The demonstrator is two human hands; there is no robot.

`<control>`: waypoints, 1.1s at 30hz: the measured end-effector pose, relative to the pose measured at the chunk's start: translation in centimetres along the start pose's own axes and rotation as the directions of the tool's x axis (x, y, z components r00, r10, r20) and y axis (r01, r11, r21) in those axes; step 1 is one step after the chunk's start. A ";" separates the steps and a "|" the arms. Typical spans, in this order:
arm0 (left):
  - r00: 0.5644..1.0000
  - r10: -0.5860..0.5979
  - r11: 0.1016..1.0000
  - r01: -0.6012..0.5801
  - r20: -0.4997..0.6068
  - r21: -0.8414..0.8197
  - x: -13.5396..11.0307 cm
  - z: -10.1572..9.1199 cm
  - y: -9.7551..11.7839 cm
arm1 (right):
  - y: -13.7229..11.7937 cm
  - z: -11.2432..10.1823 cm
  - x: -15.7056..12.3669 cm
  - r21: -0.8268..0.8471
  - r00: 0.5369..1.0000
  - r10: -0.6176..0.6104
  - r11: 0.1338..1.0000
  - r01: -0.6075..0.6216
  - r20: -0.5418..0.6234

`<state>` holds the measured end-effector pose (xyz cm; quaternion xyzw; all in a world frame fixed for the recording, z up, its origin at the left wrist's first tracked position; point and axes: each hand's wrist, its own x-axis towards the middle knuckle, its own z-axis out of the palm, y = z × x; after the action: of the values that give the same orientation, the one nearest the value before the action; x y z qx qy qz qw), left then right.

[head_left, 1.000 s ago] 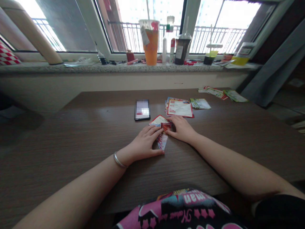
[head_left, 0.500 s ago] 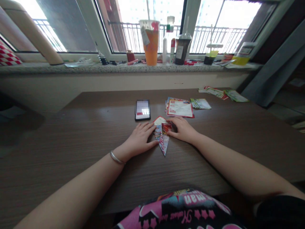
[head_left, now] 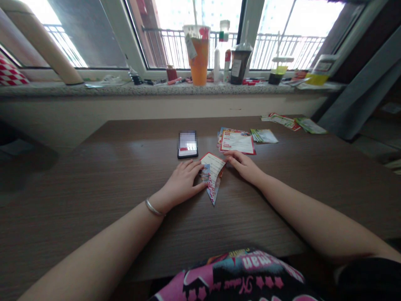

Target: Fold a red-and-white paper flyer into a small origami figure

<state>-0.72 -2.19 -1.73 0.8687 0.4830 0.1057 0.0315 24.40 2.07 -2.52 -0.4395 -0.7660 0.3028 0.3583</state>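
A folded paper leaflet (head_left: 213,177), printed in red, white and blue, lies on the brown table (head_left: 94,175) with a sharp point toward me. My left hand (head_left: 183,182) lies flat, fingers stretched out, pressing the leaflet's left edge. My right hand (head_left: 242,165) rests with fingers extended at the leaflet's upper right corner, touching the flap. A silver bracelet (head_left: 153,207) circles my left wrist.
A phone (head_left: 187,144) lies just beyond the leaflet. Stacks of leaflets (head_left: 236,142) and more flyers (head_left: 282,121) lie to the right. On the window sill stand an orange drink cup (head_left: 198,54), a dark cup (head_left: 239,65) and small bottles.
The small red flap under my right fingers has been opened out, showing the white side. My right hand has slid back to the upper right. The left hand has stayed put.
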 end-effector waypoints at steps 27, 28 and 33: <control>0.997 -0.032 0.996 0.026 -0.065 -0.082 0.0 0.6 -0.2 | 1.2 -0.8 -0.4 -0.315 0.938 -0.227 0.899 0.306 0.264; 0.996 -0.037 0.995 0.029 -0.076 -0.098 0.0 0.5 -0.2 | 1.2 -0.8 -0.5 -0.316 0.940 -0.224 0.900 0.301 0.256; 0.985 -0.060 0.975 0.023 -0.163 -0.222 0.1 0.1 -0.3 | 1.0 -0.7 -0.6 -0.334 0.946 -0.214 0.897 0.289 0.242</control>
<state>-0.86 -1.90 -1.88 0.8375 0.4875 0.2307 0.0881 25.68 2.05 -3.11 -0.3627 -0.8912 0.1484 0.2283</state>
